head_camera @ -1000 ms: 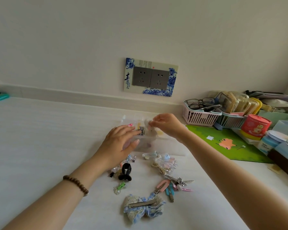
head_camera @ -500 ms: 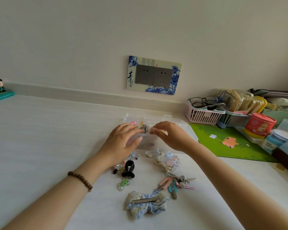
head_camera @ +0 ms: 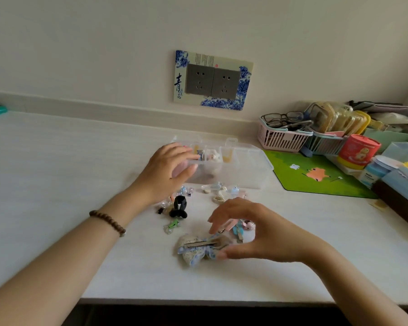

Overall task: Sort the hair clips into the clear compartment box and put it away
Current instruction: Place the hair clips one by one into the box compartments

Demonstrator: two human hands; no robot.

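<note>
The clear compartment box [head_camera: 243,165] stands on the white table with a few small clips in its back cells. My left hand [head_camera: 169,169] rests against the box's left end, fingers on its rim. In front of the box lie several loose hair clips: a black claw clip [head_camera: 179,207], a green clip [head_camera: 172,225], clear and white clips [head_camera: 218,190], and pink and blue snap clips [head_camera: 237,228]. A lace bow clip [head_camera: 198,249] lies nearest me. My right hand [head_camera: 252,229] hovers over the bow with fingers spread and thumb beside it, holding nothing.
A green mat [head_camera: 316,175] lies right of the box. Behind it stand a pink basket [head_camera: 280,136] with glasses, a blue basket [head_camera: 325,143], a red tub [head_camera: 357,152] and other boxes. The table's front edge [head_camera: 198,301] is near. A wall socket [head_camera: 213,81] is above.
My right hand left the box, where it had set down a small clip, and came back toward me over the lace bow clip. My left hand stayed at the box.
</note>
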